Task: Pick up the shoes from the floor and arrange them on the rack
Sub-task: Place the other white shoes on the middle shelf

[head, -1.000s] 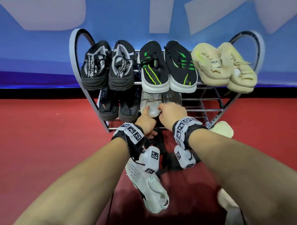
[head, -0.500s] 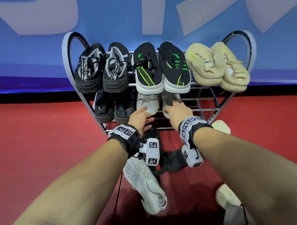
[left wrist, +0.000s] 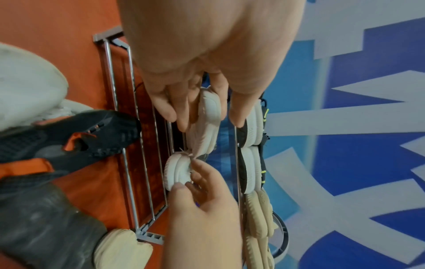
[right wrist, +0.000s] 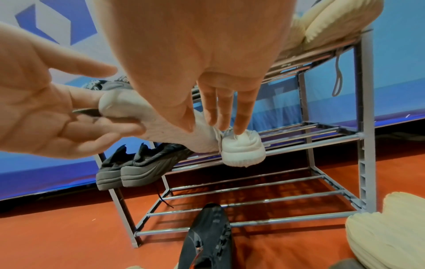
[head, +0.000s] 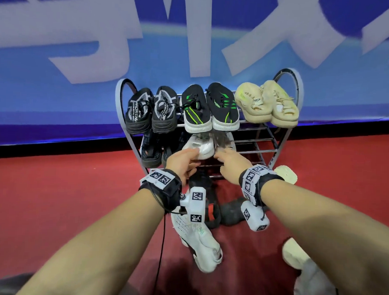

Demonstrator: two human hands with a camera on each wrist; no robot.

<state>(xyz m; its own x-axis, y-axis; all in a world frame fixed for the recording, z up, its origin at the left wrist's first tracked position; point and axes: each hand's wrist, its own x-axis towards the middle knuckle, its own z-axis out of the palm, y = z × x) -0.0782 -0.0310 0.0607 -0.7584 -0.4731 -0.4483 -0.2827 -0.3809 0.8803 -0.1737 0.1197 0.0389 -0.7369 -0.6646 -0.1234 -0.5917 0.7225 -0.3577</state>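
Two bare hands settle a pair of pale grey-white knit trainers on the middle tier of a grey metal-bar shoe rack point(head: 284, 141), directly under the black-and-green knit sneakers point(head: 210, 110) on the top tier. The left hand point(head: 182, 162) has its grip curled round the heel of the left pale trainer point(right wrist: 142, 116), fingers beneath and thumb above, while the right hand point(head: 230, 164) keeps its grip spread, straight fingertips point(right wrist: 239, 125) pressing down on the heel of the right pale trainer point(right wrist: 241, 147). The left trainer looks lifted at the heel and angled against its partner, not yet lying flat. The likeliest upset, as an onlooker judges it, is a heel slipping through the gaps between the thin bars, or the raised shoe nudging its neighbour off the front rail once the left hand lets go. A loose lace hanging from the cream foam shoes point(head: 268, 103) above could also catch a withdrawing wrist. The black mesh trainers point(head: 151, 150) on the same tier sit close on the left, so a sideways shove may crowd them. On the red floor point(head: 55, 197) a white mesh sneaker point(head: 201, 247), a black shoe with orange trim point(right wrist: 207, 236) and further cream shoes point(head: 285, 173) wait near the rack's foot, easy to knock
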